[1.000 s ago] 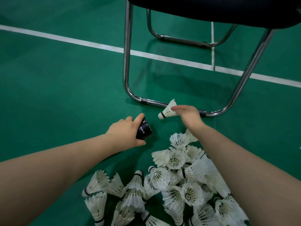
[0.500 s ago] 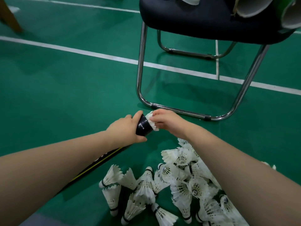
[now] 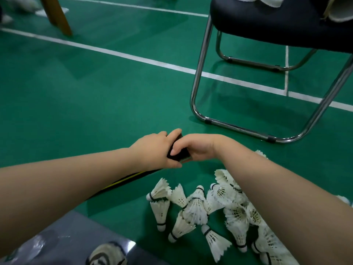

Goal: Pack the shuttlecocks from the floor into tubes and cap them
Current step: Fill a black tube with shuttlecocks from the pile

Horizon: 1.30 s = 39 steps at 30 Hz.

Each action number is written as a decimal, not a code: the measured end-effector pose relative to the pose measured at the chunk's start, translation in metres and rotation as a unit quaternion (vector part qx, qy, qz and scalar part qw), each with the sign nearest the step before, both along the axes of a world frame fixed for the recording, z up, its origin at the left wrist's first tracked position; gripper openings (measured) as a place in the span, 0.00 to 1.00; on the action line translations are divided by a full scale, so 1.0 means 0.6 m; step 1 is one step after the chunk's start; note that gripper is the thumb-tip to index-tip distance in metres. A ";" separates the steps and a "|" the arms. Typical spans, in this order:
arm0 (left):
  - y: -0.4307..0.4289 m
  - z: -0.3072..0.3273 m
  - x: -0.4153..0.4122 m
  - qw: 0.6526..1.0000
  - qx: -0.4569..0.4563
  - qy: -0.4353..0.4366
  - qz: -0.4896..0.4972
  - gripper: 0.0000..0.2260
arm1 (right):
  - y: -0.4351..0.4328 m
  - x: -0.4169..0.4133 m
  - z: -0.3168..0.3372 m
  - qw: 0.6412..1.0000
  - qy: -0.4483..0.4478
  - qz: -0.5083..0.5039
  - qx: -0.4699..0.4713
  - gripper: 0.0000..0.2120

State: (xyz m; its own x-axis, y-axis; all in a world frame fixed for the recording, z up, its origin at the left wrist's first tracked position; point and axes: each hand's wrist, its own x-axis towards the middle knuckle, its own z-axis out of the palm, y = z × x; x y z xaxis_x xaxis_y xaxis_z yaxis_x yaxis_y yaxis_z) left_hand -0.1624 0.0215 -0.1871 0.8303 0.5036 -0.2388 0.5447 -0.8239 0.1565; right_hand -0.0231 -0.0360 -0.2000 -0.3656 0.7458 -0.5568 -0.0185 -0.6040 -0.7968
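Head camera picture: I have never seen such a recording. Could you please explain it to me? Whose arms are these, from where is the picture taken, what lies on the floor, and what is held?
There is no machine here. A person wears one camera on the head, which looks forward and down, so the two bare arms are that person's own. The left hand grips a black tube near its end. The right hand is curled over that end, and what is under its fingers is hidden. On the green floor lies a pile of white shuttlecocks, partly under the right arm. Further back stands a chair with a dark seat and a metal frame.
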 end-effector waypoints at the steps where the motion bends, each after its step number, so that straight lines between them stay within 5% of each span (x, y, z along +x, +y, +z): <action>1: -0.001 -0.001 -0.010 1.000 0.001 0.006 -0.002 0.39 | 0.002 -0.011 -0.002 1.000 0.008 0.012 -0.007 0.12; 5: -0.003 -0.014 -0.046 1.000 -0.011 0.027 0.005 0.40 | 0.006 -0.047 -0.017 0.999 0.025 0.020 -0.015 0.12; 9: 0.014 -0.025 -0.064 0.999 -0.033 0.017 0.040 0.38 | 0.014 -0.087 -0.028 0.994 -0.078 -0.071 0.026 0.04; 11: 0.025 -0.030 -0.075 0.998 -0.034 0.018 0.051 0.38 | 0.014 -0.096 -0.024 0.974 -0.166 -0.137 0.074 0.05; 16: 0.033 -0.044 -0.115 0.997 -0.027 0.057 0.039 0.41 | -0.009 -0.100 -0.070 0.917 -0.214 -0.327 0.083 0.08; 19: 0.028 -0.050 -0.130 0.997 -0.031 0.068 0.032 0.41 | -0.032 -0.112 -0.142 0.898 -0.405 -0.173 0.017 0.12; 24: 0.027 -0.055 -0.141 0.997 -0.035 0.059 0.037 0.42 | -0.053 -0.164 -0.196 0.844 -0.534 0.028 -0.033 0.22; 30: 0.035 -0.056 -0.139 0.996 -0.046 0.035 0.063 0.43 | -0.035 -0.192 -0.210 0.833 -0.553 0.017 -0.030 0.11; 34: 0.037 -0.059 -0.137 0.996 -0.047 0.023 0.072 0.43 | -0.016 -0.169 -0.184 0.844 -0.512 -0.163 -0.002 0.13; 39: 0.043 -0.060 -0.135 0.994 -0.057 0.029 0.084 0.43 | -0.003 -0.118 -0.112 0.773 -0.485 -0.373 0.169 0.16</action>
